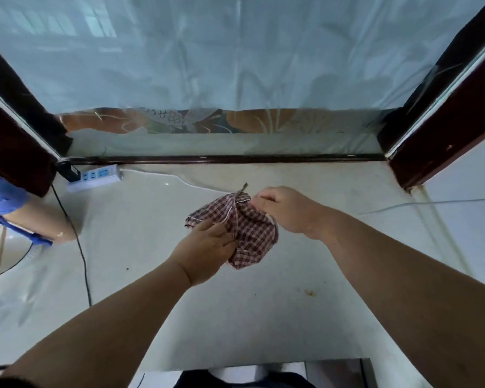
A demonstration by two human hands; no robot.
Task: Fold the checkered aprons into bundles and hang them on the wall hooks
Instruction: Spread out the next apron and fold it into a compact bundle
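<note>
A red-and-white checkered apron (249, 233) is bunched into a small bundle, held up in front of me over the pale floor. My left hand (205, 252) grips the bundle from below and the left, fingers curled into the cloth. My right hand (284, 210) pinches the bundle's upper right edge near a thin strap end (242, 189) that sticks up. No wall hooks are in view.
A white power strip (95, 177) lies at the left by a dark wooden frame (14, 152), with a black cable (81, 256) trailing toward me. A blue-and-beige object (25, 217) sits at far left. A translucent curtain (235, 65) hangs ahead. A white cord (431, 204) runs right.
</note>
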